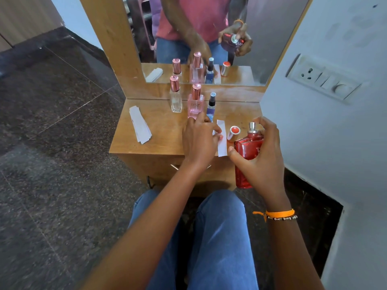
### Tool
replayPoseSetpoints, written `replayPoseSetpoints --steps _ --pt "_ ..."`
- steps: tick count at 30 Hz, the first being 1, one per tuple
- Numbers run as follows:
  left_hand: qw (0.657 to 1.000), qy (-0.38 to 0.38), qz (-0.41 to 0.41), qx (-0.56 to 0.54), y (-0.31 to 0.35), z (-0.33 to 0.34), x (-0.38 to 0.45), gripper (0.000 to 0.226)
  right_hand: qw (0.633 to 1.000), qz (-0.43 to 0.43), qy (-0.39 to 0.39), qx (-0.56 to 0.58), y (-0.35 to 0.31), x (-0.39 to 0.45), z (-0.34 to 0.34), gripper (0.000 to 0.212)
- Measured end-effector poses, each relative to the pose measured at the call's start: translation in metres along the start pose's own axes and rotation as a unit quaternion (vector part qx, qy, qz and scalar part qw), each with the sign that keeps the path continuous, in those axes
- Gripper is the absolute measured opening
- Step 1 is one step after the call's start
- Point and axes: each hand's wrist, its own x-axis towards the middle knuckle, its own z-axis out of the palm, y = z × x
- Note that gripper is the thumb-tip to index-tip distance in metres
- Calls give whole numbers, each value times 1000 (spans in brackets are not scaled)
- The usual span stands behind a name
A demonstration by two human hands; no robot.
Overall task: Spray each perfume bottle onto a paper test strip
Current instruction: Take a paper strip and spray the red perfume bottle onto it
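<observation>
Wood makes up the small dresser top [159, 132], set under a mirror [209, 38] between dark speckled floor tiles [52, 122] and a pale wall with a switch plate [322, 79]. The right hand [261, 162] is wrapped around a red perfume bottle [248, 148], forefinger arched over its bare nozzle. Just left of it the left hand [199, 141] pinches a white paper strip [222, 141] lying on the wood. Beyond the left hand stand three bottles; a stack of strips [139, 124] lies well to its left, and a red cap [233, 133] sits between the hands.
</observation>
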Motion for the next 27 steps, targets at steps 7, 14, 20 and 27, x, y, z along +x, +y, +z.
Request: replayPoseSetpoints --steps 7,14,20,27 --pt "1000 -3 -2 -5 0 3 4 18 1000 6 -4 4 5 1 2 79" --pt "1000 7 5 -11 -1 8 6 17 1000 5 4 7 5 1 5 76" --pt "995 56 25 -79 -3 0 1 15 1000 6 6 23 5 -2 6 75" --pt "904 -172 -19 -392 -4 -42 -31 24 987 43 -1 156 0 4 12 40"
